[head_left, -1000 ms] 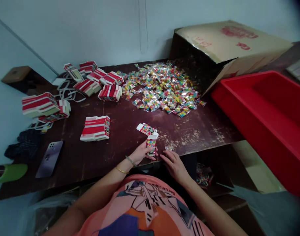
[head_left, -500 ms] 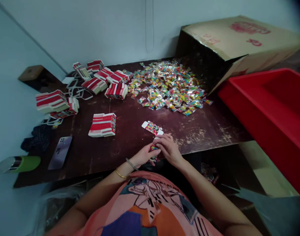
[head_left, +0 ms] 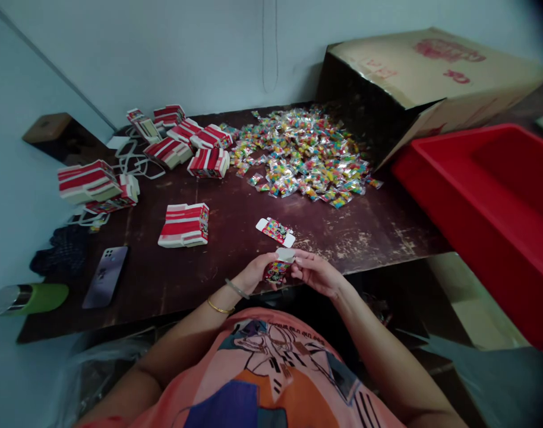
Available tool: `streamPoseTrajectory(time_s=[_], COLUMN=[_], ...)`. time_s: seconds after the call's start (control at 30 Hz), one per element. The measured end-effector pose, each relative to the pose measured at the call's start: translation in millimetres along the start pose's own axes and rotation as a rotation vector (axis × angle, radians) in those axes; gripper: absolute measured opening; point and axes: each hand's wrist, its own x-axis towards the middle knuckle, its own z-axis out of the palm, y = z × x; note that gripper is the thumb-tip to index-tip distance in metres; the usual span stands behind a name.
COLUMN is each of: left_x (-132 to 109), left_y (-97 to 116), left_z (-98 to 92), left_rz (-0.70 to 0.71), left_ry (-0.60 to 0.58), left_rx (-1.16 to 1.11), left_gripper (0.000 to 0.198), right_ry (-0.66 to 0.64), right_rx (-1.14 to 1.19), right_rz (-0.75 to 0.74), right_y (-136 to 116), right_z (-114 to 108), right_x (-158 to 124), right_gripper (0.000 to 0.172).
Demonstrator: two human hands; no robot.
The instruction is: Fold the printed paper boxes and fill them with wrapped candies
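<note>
Near the table's front edge my left hand (head_left: pixel 256 271) grips a small printed candy box (head_left: pixel 277 270), its white end flap showing at the top. Thumb and fingertips of my right hand (head_left: pixel 316 272) are closed at the box's right side, by the flap. Just beyond, a flattened box with white end flaps (head_left: pixel 275 231) lies on the table. Left of it sits a stack of flat red-and-white boxes (head_left: pixel 184 225). Farther back is a heap of small clear packets of colourful candies (head_left: pixel 305 157).
More box stacks (head_left: pixel 169 152) stand at the back left, beside loose white straps (head_left: pixel 138 163). A phone (head_left: pixel 106 277), green bottle (head_left: pixel 42 297) and dark cloth (head_left: pixel 60 252) lie at left. At right are an open carton (head_left: pixel 432 71) and a red bin (head_left: pixel 480 196).
My right hand has moved from over the top of the box to its right side. The box's white flap and printed face now show more.
</note>
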Motion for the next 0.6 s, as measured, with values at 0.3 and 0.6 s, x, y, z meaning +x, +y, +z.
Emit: streamPoseTrajectory(time_s=[0.3, 0.6], left_x=[-9.9, -2.2], left_y=[11.6, 6.7], left_z=[0.8, -1.5], left_rz=[0.136, 0.105], left_ry=[-0.001, 0.089], left_rx=[0.383, 0.33], left_gripper=[0.046, 0.036], right_ry=[0.086, 0.035], right_rx=[-0.242, -1.139], right_rz=[0.029, -0.488], right_y=[-1.5, -1.4], right_z=[12.4, 22.4], right_x=[15.4, 6.7], right_gripper=[0.032, 0.022])
